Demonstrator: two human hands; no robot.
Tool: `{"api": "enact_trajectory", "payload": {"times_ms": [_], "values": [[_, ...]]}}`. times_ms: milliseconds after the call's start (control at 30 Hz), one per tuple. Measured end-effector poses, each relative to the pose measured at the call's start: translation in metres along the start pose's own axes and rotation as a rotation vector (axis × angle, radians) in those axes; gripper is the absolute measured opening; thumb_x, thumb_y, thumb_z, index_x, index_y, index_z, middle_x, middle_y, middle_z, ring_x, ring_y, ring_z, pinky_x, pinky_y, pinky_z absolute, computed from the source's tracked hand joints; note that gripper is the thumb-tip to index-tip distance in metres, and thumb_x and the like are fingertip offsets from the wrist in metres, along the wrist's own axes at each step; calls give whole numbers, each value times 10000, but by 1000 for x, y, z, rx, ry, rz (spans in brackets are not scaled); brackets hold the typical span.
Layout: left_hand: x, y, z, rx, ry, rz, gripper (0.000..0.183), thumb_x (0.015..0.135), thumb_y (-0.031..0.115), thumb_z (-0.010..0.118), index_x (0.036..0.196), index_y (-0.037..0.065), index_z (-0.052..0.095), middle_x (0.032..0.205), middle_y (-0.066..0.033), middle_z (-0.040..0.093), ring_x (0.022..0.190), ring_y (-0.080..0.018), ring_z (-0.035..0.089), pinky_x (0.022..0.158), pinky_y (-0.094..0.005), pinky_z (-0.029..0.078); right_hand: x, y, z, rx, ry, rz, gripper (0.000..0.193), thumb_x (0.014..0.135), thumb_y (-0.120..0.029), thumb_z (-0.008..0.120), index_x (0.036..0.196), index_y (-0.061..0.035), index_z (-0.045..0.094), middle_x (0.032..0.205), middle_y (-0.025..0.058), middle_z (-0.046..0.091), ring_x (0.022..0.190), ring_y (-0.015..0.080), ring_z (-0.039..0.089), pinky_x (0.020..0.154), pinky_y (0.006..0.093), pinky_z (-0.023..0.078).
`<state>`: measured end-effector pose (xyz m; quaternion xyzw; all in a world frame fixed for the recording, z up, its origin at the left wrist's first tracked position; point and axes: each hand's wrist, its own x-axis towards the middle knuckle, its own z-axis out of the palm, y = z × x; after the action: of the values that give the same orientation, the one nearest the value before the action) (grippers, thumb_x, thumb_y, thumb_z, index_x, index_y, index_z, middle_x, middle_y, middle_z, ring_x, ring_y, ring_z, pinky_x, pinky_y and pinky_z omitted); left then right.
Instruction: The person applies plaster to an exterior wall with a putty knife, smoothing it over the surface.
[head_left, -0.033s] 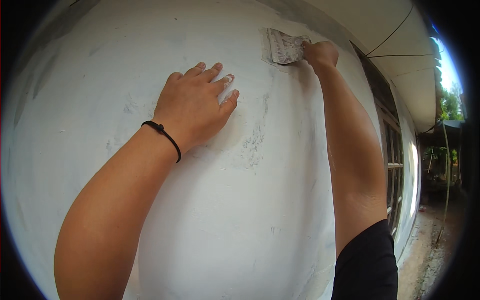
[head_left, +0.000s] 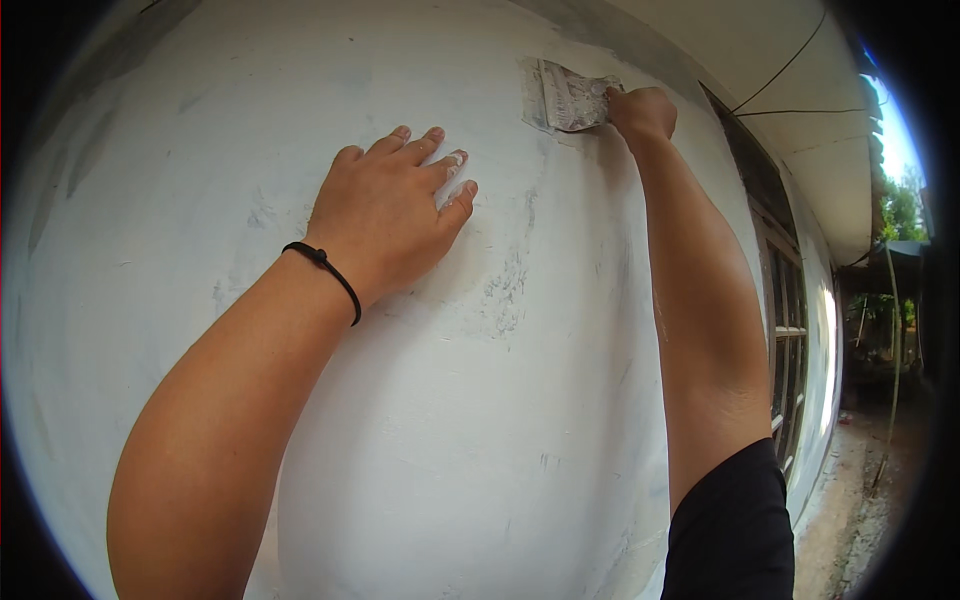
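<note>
My left hand (head_left: 388,208) lies on the white wall (head_left: 440,430) with its fingers spread. Whitish smears mark some fingertips, and a black cord bracelet (head_left: 325,262) circles that wrist. Higher up and to the right, my right hand (head_left: 645,112) grips a wide putty knife (head_left: 574,98). Its blade is coated with whitish-grey filler and rests against the wall near the upper edge. Beside the blade's left edge, a thin band of filler (head_left: 530,95) shows on the surface. My fingers cover the handle.
Rough grey patches (head_left: 507,290) mark the wall between my arms. On the right are a dark-framed window (head_left: 787,330) and a pale overhang (head_left: 790,70) with thin wires under it. Beyond them, a pole (head_left: 893,350) stands over dirt ground (head_left: 845,500).
The putty knife has shifted very slightly down and to the right with my right hand. My left hand stays in place on the wall.
</note>
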<state>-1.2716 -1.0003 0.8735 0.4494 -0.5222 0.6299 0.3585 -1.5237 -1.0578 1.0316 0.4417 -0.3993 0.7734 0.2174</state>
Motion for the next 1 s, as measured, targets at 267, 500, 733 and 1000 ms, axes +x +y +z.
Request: {"api": "enact_trajectory", "payload": {"times_ms": [267,500,733,1000], "values": [[-3,5,-4,9,-40,-41,483,989,415,298,1359,182,503,1472,-20,392,1388,-205,300,1116,-395,266,2,29,-6,-19,159,47,394,791,-329,695,1030,-17,670,1073,184,662,995,322,644,867,371,516],[-14,5,-15,-13,-81,-78,495,985,417,311,1371,160,484,1472,-29,391,1396,-214,283,1120,-402,259,12,19,-38,293,134,10,344,812,-309,648,924,14,690,940,187,690,914,336,665,829,367,521],[-29,1,-28,-60,-86,-73,494,979,414,349,1376,149,474,1465,-34,400,1390,-231,294,1116,-407,263,-4,-19,-61,24,337,-312,302,799,-278,595,880,-8,704,871,199,684,860,348,664,793,393,524],[-71,5,-40,-45,-49,-44,477,974,388,382,1367,137,482,1442,-45,432,1374,-235,325,1105,-407,275,-32,-24,-50,15,353,-445,337,765,-296,571,849,5,697,837,219,676,860,378,656,810,406,519]]}}
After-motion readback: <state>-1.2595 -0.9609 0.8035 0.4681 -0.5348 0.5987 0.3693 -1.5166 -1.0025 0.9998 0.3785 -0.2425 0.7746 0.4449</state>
